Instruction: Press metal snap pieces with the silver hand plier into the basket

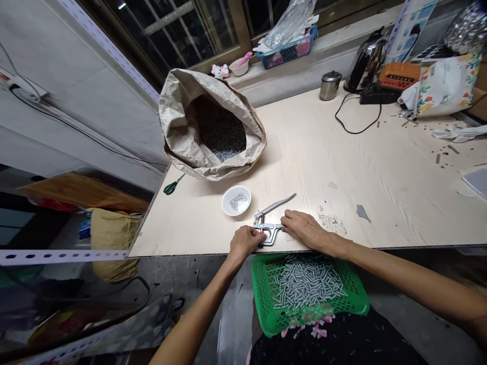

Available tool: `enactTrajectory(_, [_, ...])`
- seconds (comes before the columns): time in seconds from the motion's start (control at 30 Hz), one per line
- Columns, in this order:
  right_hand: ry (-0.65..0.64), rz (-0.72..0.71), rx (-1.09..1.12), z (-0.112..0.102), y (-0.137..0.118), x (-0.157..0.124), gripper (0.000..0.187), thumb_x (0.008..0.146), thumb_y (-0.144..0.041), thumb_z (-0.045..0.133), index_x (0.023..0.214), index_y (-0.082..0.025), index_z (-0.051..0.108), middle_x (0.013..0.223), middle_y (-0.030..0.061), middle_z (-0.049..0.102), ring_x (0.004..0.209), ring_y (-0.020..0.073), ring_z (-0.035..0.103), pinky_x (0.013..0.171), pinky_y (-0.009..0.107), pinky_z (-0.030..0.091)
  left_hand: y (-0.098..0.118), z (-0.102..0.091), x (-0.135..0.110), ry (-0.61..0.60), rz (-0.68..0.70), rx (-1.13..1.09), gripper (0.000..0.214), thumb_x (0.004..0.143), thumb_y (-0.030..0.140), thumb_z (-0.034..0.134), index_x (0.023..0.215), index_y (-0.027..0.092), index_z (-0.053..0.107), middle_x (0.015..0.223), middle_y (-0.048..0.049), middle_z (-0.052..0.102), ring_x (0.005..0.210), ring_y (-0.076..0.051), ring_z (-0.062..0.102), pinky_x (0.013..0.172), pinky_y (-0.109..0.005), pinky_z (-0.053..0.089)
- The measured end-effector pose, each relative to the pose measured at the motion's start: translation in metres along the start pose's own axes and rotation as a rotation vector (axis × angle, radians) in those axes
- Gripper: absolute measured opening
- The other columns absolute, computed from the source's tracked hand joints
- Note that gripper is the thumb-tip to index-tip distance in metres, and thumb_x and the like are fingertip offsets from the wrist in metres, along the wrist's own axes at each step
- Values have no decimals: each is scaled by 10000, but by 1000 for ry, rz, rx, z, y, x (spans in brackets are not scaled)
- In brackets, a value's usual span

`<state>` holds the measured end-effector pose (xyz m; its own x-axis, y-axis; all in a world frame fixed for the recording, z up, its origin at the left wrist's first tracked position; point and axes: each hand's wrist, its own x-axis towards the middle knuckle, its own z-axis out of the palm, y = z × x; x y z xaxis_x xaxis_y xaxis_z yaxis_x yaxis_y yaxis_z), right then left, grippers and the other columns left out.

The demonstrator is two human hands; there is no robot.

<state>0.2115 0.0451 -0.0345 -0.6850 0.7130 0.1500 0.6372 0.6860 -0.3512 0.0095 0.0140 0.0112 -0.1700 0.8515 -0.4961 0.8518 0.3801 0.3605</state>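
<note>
A metal hand press tool [271,224] lies near the front edge of the light wooden table [342,167], its long handle raised toward the back right. My left hand [245,242] is closed in a pinch at the tool's jaw, fingertips together on a small part I cannot make out. My right hand [304,228] rests on the tool's base from the right, fingers curled over it. A small white bowl [236,199] with a few small metal pieces sits just behind the tool. A green plastic basket [304,291] full of small silver pieces sits on my lap below the table edge.
A large open sack [211,133] of small dark metal parts stands at the back left of the table. Green-handled scissors [173,186] lie by its left side. A kettle [367,61], a metal tin [329,85], a black cord [357,124] and bags occupy the far right.
</note>
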Motion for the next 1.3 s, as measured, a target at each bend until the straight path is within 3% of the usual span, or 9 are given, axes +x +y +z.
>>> enactTrajectory(0.1, [17,-8,4,5,2,0,85,911,-184,520,838,-184,563,865,31,593,739,152,510,608,281,326,4,2,-4,-12,-13,63,263,734,342,579,550,158,615,534,-8,567,582,-149,544,536,-252,296])
enactTrajectory(0.27, [55,-15,43,6,2,0,107,904,-171,528,800,-186,550,815,17,583,718,141,500,601,279,300,8,10,-18,269,127,317,237,817,262,485,740,140,673,874,-99,664,837,-205,601,622,-265,356])
enactTrajectory(0.4, [22,-5,86,3,1,0,100,895,-172,542,796,-185,532,812,13,573,708,134,501,588,269,287,3,-7,-8,58,-32,154,228,790,277,530,679,134,668,700,-62,653,703,-180,607,585,-248,359])
enactTrajectory(0.47, [18,0,100,4,2,0,102,892,-165,542,794,-186,524,813,9,571,700,131,502,587,266,287,0,-20,-10,68,-45,143,200,782,255,538,689,141,673,713,-56,665,722,-181,610,593,-247,361])
enactTrajectory(0.53, [31,6,112,6,2,0,108,891,-156,535,789,-187,518,811,6,569,698,129,504,589,266,292,0,-27,-24,92,19,172,178,788,240,545,724,150,684,776,-57,681,757,-181,613,626,-251,375])
enactTrajectory(0.7, [78,-10,147,9,2,-1,134,903,-165,494,772,-190,507,795,12,566,689,134,509,583,271,303,14,-28,-65,-123,371,206,172,812,290,615,940,231,713,894,-25,674,800,-166,611,688,-256,413])
enactTrajectory(0.9, [96,-30,147,8,3,-2,164,926,-186,437,779,-192,510,794,24,573,682,144,525,586,279,340,10,-56,12,401,243,489,284,941,260,410,985,195,683,1017,-87,626,1008,-218,542,713,-278,421])
enactTrajectory(1.07, [107,-25,156,11,3,-2,184,931,-194,418,776,-196,518,802,31,580,694,149,536,591,280,362,-6,-68,69,320,183,671,300,921,176,378,948,156,676,1061,-127,607,1036,-250,522,693,-296,435])
enactTrajectory(1.3, [111,-36,180,12,4,-3,183,941,-218,417,786,-192,511,807,36,574,692,154,530,593,281,363,-9,-67,74,282,195,696,300,890,117,360,927,107,658,1024,-161,616,1005,-254,549,714,-301,440])
